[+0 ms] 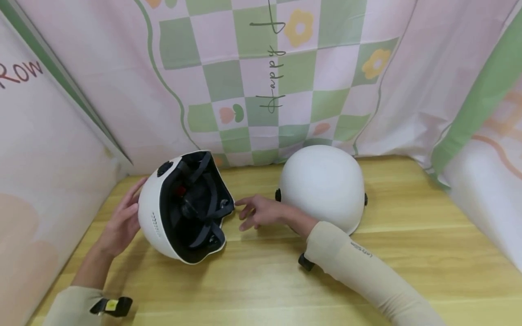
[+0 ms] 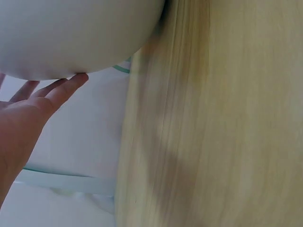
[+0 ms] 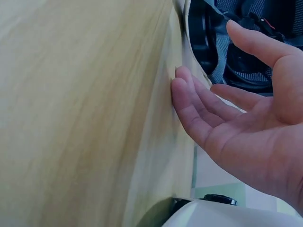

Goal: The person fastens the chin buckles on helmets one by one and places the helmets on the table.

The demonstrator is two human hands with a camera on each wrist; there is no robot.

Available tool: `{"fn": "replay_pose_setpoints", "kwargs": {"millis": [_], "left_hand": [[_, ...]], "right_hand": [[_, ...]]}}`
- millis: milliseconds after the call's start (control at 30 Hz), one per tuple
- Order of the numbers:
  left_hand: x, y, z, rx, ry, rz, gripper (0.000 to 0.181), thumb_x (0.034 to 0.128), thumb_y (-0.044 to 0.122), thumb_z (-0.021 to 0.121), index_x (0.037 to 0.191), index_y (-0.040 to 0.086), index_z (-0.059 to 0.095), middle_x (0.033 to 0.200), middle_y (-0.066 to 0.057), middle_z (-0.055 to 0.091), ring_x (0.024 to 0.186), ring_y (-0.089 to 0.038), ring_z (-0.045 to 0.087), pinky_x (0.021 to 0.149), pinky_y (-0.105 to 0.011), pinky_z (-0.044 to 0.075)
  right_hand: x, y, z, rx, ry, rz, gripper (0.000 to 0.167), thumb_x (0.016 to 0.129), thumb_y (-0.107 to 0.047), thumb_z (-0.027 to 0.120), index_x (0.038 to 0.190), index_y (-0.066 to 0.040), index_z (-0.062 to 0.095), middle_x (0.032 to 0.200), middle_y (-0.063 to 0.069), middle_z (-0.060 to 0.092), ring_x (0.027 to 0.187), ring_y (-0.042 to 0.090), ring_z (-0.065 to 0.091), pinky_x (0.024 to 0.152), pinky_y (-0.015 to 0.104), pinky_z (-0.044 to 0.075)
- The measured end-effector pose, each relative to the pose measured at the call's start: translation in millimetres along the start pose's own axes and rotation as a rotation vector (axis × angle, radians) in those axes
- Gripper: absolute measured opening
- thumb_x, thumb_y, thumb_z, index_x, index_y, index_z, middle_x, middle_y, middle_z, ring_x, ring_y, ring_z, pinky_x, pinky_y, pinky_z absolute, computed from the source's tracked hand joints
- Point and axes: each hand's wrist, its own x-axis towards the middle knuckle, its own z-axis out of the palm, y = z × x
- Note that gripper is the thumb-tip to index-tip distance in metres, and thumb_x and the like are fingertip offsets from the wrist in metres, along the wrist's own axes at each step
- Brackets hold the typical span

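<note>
A white helmet [image 1: 152, 222] lies tipped on its side on the left of the table, its black padded inside and straps [image 1: 200, 203] facing right. Against its outer shell rest the fingers of my left hand [image 1: 122, 226], fairly straight; the left wrist view shows the fingertips touching the smooth shell [image 2: 80, 38]. My right hand [image 1: 261, 211] reaches toward the helmet's rim from the right, index finger extended close to the edge, the others loosely bent with nothing between them. Behind the right forearm, a second white helmet [image 1: 322, 185] sits dome up.
The wooden table [image 1: 261, 280] carries both helmets. A curtain with green checks [image 1: 261, 81] hangs along the back edge, and printed cloth [image 1: 53, 149] closes the left side. More cloth [image 1: 489, 181] hangs at the right. A black wrist device [image 1: 306, 262] sits under the right sleeve.
</note>
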Motion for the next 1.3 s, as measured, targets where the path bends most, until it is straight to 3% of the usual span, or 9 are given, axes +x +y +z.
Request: {"fn": "replay_pose_setpoints", "kwargs": {"millis": [133, 267, 400, 633, 833, 1033, 1300], "left_hand": [[1.0, 0.1, 2.9, 0.034, 0.007, 0.028, 0.051, 0.1055, 0.008, 0.025, 0.157, 0.012, 0.026, 0.149, 0.003, 0.049, 0.127, -0.006, 0.055, 0.1, -0.019, 0.049], [0.5, 0.4, 4.3, 0.048, 0.016, 0.032, 0.05, 0.1055, 0.008, 0.025, 0.155, 0.013, 0.029, 0.151, 0.005, 0.048, 0.129, -0.005, 0.053, 0.101, -0.018, 0.048], [0.4, 0.6, 5.7, 0.068, 0.037, 0.015, 0.05, 0.1055, 0.008, 0.026, 0.155, 0.013, 0.03, 0.15, 0.006, 0.048, 0.129, -0.004, 0.053, 0.101, -0.018, 0.048], [2.2, 2.5, 9.2, 0.12, 0.057, -0.014, 0.051, 0.1052, 0.008, 0.026, 0.156, 0.011, 0.028, 0.151, 0.008, 0.047, 0.13, -0.003, 0.052, 0.102, -0.016, 0.046], [2.4, 3.3, 11.2, 0.127, 0.07, -0.021, 0.05, 0.1053, 0.01, 0.027, 0.155, 0.013, 0.03, 0.149, 0.009, 0.048, 0.129, -0.002, 0.052, 0.101, -0.016, 0.047], [2.4, 3.4, 12.4, 0.139, 0.06, -0.013, 0.051, 0.1046, 0.008, 0.026, 0.155, 0.012, 0.03, 0.15, 0.009, 0.048, 0.13, -0.002, 0.052, 0.102, -0.016, 0.046], [4.8, 5.8, 15.1, 0.198, 0.067, -0.041, 0.052, 0.105, 0.008, 0.027, 0.157, 0.01, 0.026, 0.151, 0.011, 0.045, 0.132, 0.0, 0.048, 0.103, -0.013, 0.044]], "right_hand": [[-1.3, -2.1, -2.9, -0.049, -0.018, -0.028, 0.079, 0.088, -0.018, 0.075, 0.154, -0.008, 0.034, 0.134, 0.018, 0.06, 0.105, 0.019, 0.064, 0.079, 0.036, 0.059], [-1.9, -6.8, -7.3, -0.085, 0.012, -0.12, 0.071, 0.09, -0.014, 0.071, 0.151, -0.006, 0.036, 0.131, 0.021, 0.061, 0.104, 0.026, 0.068, 0.081, 0.035, 0.059], [-4.0, -22.2, -10.9, -0.102, 0.118, -0.256, 0.06, 0.092, -0.01, 0.067, 0.147, -0.003, 0.043, 0.124, 0.023, 0.065, 0.103, 0.028, 0.07, 0.087, 0.034, 0.058], [-12.6, -68.2, -7.1, -0.042, 0.285, -0.459, 0.051, 0.096, -0.016, 0.066, 0.144, -0.011, 0.049, 0.115, 0.014, 0.072, 0.103, 0.019, 0.069, 0.087, 0.028, 0.057], [-7.5, -99.5, 3.0, -0.044, 0.37, -0.494, 0.05, 0.096, -0.022, 0.066, 0.143, -0.014, 0.051, 0.116, 0.006, 0.071, 0.101, 0.014, 0.068, 0.089, 0.03, 0.056], [4.0, -115.6, 8.0, -0.102, 0.469, -0.492, 0.046, 0.095, -0.025, 0.067, 0.139, -0.015, 0.054, 0.114, 0.004, 0.071, 0.097, 0.013, 0.068, 0.089, 0.027, 0.056], [12.8, -126.2, 11.7, 0.007, 0.429, -0.469, 0.05, 0.094, -0.026, 0.068, 0.141, -0.017, 0.053, 0.117, 0.009, 0.069, 0.099, 0.016, 0.069, 0.085, 0.021, 0.056]]}}
